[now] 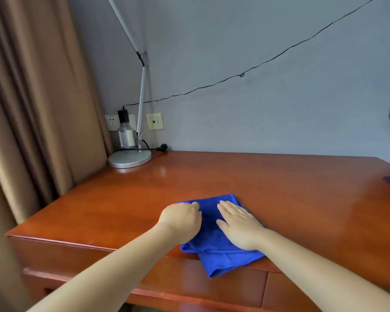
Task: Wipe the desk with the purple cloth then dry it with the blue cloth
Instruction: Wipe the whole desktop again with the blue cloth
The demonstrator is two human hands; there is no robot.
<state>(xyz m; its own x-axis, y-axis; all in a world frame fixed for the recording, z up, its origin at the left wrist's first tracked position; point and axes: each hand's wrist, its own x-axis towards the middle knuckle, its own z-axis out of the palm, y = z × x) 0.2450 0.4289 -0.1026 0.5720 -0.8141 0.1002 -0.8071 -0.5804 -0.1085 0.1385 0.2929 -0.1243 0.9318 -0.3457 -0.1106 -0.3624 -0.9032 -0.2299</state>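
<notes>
We press the blue cloth (214,226) onto the desk (302,199): right hand (239,226) flat, fingers straight; left hand (181,221) curled, bunching its edge.

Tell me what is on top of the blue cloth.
Both hands rest on the blue cloth: the left hand with fingers curled, the right hand flat, fingers straight. The cloth lies on the desk, its near end hanging over the front edge. Whatever lies beneath the palms is hidden.

2 hands (180,219), 2 cloths (214,233), 1 lamp (130,158), 1 bottle (125,136), 1 desk (279,190).
</notes>
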